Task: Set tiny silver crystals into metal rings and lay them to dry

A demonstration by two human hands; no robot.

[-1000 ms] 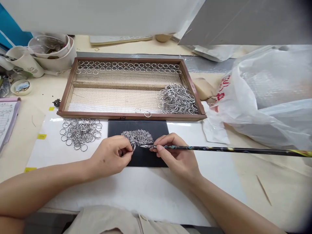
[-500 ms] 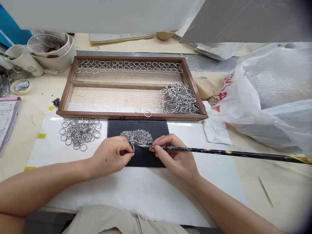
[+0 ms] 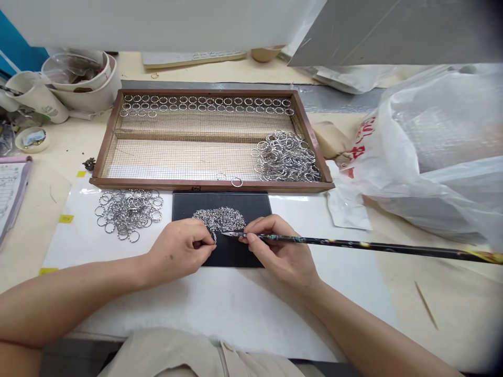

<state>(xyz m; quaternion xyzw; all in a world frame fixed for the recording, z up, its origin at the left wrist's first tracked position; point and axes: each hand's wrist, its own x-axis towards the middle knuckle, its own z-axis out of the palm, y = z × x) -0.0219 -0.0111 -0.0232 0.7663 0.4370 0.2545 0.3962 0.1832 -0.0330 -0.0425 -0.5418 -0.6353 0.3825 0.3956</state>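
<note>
My left hand (image 3: 181, 246) is closed in a pinch on a small silver ring (image 3: 214, 238), mostly hidden by the fingers. Between the fingers of my right hand (image 3: 283, 251) is a long, dark, patterned pen-like tool (image 3: 334, 242) with a pointed pale tip, held almost level. That tip is close to the ring, over a black mat (image 3: 231, 254). A heap of tiny silver pieces (image 3: 220, 217), too small to name, lies on the mat just beyond both hands. Left of the mat is a loose pile of silver rings (image 3: 128, 212).
Beyond the mat stands a wood-framed mesh tray (image 3: 176, 157) with rows of rings at its back and a ring heap (image 3: 286, 157) at right. A white plastic bag (image 3: 424, 157) bulges at right. Cups (image 3: 37, 97) stand back left. A thin stick (image 3: 426, 305) lies at right.
The view has shifted very slightly. Both hands keep their holds, and the pen-like tool's tip stays near the ring.
</note>
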